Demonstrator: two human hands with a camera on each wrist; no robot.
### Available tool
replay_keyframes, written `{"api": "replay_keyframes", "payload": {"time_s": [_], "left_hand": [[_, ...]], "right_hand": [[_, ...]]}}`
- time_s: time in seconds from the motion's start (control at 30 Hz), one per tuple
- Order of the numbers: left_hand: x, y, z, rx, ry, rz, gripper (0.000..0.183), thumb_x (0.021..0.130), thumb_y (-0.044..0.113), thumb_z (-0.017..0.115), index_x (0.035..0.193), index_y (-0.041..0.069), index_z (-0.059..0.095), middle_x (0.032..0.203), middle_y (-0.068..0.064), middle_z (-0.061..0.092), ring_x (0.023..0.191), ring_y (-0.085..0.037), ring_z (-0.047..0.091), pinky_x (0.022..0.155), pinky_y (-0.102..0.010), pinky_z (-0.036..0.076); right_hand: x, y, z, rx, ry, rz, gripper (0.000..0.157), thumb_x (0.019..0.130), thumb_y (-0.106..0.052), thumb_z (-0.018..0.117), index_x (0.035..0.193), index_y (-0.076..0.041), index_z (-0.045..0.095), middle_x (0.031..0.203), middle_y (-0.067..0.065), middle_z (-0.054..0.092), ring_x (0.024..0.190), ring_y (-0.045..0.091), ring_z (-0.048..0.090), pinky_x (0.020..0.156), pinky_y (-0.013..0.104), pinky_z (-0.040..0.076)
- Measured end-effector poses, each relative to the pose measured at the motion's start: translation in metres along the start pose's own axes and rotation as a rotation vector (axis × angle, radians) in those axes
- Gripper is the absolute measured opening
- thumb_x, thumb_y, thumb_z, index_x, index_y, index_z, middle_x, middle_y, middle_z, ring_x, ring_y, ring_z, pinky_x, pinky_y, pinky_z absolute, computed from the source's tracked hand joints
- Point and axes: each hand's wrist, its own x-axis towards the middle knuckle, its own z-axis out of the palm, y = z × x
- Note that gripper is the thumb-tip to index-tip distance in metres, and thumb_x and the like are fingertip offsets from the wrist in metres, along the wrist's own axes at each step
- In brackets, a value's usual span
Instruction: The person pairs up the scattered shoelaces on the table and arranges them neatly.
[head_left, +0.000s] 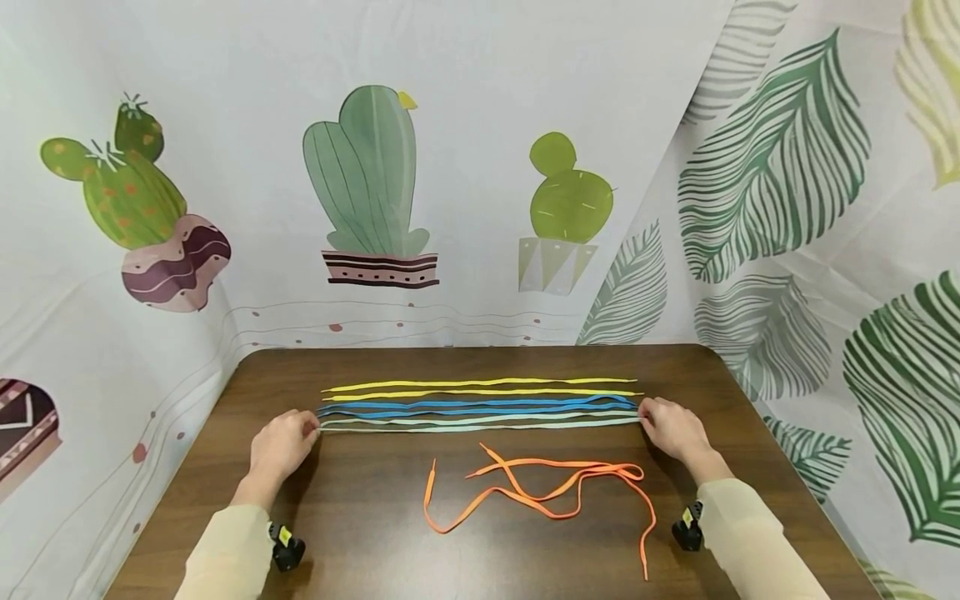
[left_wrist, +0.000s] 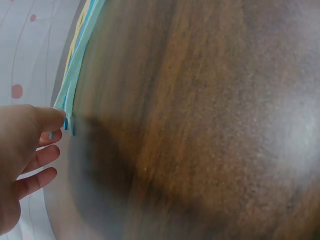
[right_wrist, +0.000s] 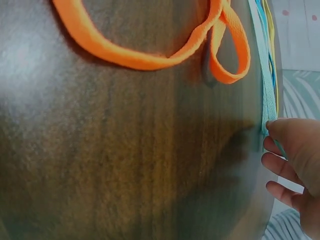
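Note:
A mint-green shoelace (head_left: 480, 429) lies stretched left to right across the table, with two strands side by side. My left hand (head_left: 281, 448) pinches it at the left end between thumb and forefinger. At the right end, my right hand (head_left: 677, 430) pinches the mint-green lace too, and a tip pokes out past the fingers in the right wrist view. Just behind it run the straight strands of a blue shoelace (head_left: 450, 412). Farther back lie the two strands of a yellow shoelace (head_left: 480, 382). The left wrist view shows lace ends (left_wrist: 72, 131) beside the thumb.
Nearer the front of the brown table (head_left: 360, 533), orange shoelace (head_left: 551, 462) lies loose in curves and loops, with one end trailing toward the front right. A printed cloth (head_left: 480, 183) with cacti and leaves hangs behind the table and along its sides.

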Motion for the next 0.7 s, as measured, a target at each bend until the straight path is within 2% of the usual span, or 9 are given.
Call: {"api": "replay_keyframes", "payload": {"time_s": [0.27, 0.53, 0.7], "left_hand": [[0.0008, -0.0005, 0.0058, -0.007, -0.006, 0.006, 0.005, 0.078, 0.018, 0.07, 0.078, 0.016, 0.065, 0.071, 0.003, 0.055, 0.068, -0.02, 0.058, 0.053, -0.039, 0.043], [0.0, 0.0013, 0.0079, -0.007, 0.012, 0.008, 0.005, 0.077, 0.016, 0.07, 0.076, 0.017, 0.065, 0.079, -0.003, 0.057, 0.081, -0.032, 0.058, 0.06, -0.047, 0.046], [-0.0021, 0.003, 0.0082, -0.014, 0.037, 0.007, 0.008, 0.076, 0.015, 0.07, 0.083, 0.014, 0.067, 0.089, -0.008, 0.059, 0.086, -0.035, 0.057, 0.063, -0.051, 0.046]], "right_hand": [[-0.0005, 0.0015, -0.0001, -0.032, -0.001, 0.0, 0.006, 0.078, -0.006, 0.062, 0.077, -0.011, 0.058, 0.073, 0.002, 0.054, 0.067, 0.026, 0.055, 0.055, 0.044, 0.044], [-0.0023, 0.0025, 0.0023, -0.046, 0.018, 0.004, 0.008, 0.077, -0.006, 0.062, 0.075, -0.012, 0.056, 0.071, 0.002, 0.051, 0.067, 0.027, 0.053, 0.055, 0.044, 0.044], [-0.0043, 0.0018, 0.002, -0.053, 0.008, 0.02, 0.006, 0.077, -0.007, 0.063, 0.08, -0.011, 0.059, 0.077, 0.004, 0.053, 0.074, 0.031, 0.055, 0.061, 0.048, 0.045]]}}
